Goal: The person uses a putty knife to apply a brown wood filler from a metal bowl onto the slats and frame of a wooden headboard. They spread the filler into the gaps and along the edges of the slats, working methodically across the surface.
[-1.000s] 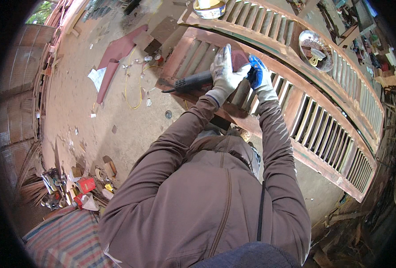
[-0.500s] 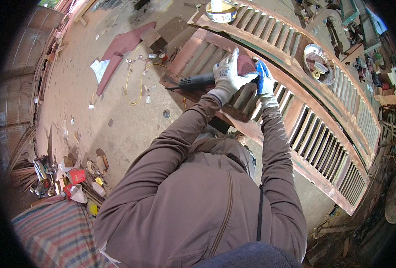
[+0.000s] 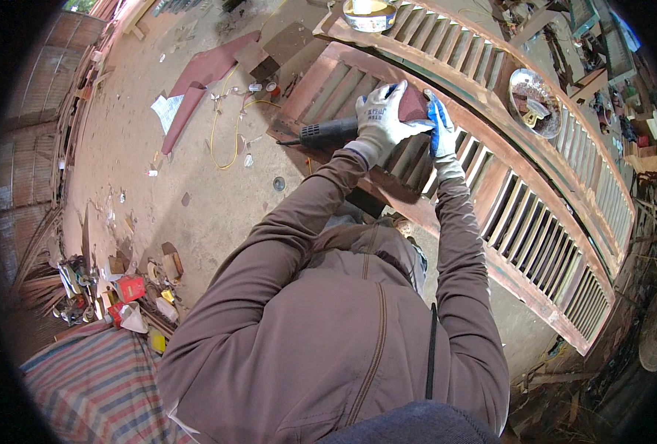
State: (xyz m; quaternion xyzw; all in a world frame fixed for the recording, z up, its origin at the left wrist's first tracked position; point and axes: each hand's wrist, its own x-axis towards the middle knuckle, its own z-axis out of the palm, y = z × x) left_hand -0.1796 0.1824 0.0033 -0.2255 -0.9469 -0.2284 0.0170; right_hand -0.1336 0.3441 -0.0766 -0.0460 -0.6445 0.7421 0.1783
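Observation:
My left hand [image 3: 384,118], in a white work glove, is closed around the head end of a black hand-held power sander [image 3: 328,134]. The sander's body and cord point left. Over its head lies a dark red piece of sandpaper [image 3: 413,105], between my two hands. My right hand [image 3: 439,129], in a white and blue glove, pinches the right edge of the sandpaper. Its fingertips are partly hidden. Below both hands is a reddish-brown wooden louvred shutter [image 3: 310,92], its slats partly covered by the gloves and sander.
A second curved louvred frame [image 3: 491,52] lies beyond, bearing a tub [image 3: 371,16] and a round pan [image 3: 517,85] with a brush. On the floor to the left are a dark red sheet [image 3: 202,70] and a yellow cord [image 3: 213,140]. Clutter and a striped tarp [image 3: 95,377] lie lower left.
The sandpaper has tilted so that more of its face shows. My left fingers have shifted along its left edge. The sander stays in nearly the same place.

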